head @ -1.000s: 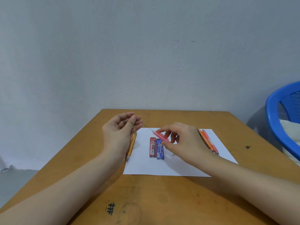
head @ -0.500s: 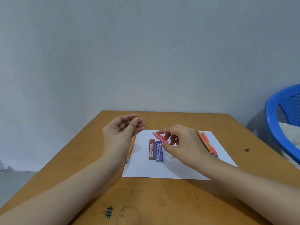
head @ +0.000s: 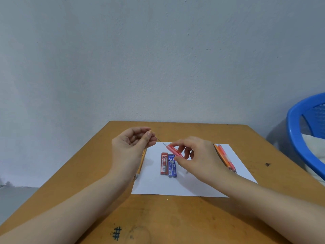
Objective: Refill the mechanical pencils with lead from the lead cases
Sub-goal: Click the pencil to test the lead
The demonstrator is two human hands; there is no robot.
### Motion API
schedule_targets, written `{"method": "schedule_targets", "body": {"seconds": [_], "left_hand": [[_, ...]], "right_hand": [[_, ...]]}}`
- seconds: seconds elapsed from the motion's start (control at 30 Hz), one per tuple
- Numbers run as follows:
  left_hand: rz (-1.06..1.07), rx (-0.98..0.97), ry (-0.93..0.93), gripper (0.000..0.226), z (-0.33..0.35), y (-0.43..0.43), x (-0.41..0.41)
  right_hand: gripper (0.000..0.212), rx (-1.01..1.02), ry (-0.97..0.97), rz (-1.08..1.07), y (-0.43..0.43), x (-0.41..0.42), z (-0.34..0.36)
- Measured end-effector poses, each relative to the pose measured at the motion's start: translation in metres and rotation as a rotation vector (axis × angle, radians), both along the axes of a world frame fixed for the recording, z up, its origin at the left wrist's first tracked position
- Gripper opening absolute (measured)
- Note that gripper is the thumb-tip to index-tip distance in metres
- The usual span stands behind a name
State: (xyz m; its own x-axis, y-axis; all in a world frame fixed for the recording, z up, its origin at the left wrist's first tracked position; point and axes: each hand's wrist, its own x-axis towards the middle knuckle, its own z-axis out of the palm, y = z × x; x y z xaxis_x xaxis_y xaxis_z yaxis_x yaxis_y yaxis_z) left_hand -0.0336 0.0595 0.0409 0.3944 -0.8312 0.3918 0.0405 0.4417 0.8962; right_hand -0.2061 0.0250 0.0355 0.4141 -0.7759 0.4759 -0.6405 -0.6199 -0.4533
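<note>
table [head: 175, 217]: wooden | paper sheet [head: 175, 188]: white, on table | chair [head: 294, 131]: blue, right

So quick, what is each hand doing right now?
The left hand is closed, pinching a thin lead aimed at the pencil's end.
The right hand is closed, holding the pink mechanical pencil.
</note>
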Motion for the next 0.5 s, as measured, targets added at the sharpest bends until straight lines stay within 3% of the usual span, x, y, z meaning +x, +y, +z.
{"method": "schedule_targets", "body": {"seconds": [0.5], "left_hand": [[-0.049, 0.033, -0.362, 0.023, -0.014, -0.005, 0.001]], "right_hand": [[0.033, -0.051, -0.031, 0.024, 0.001, 0.0, -0.001]]}}
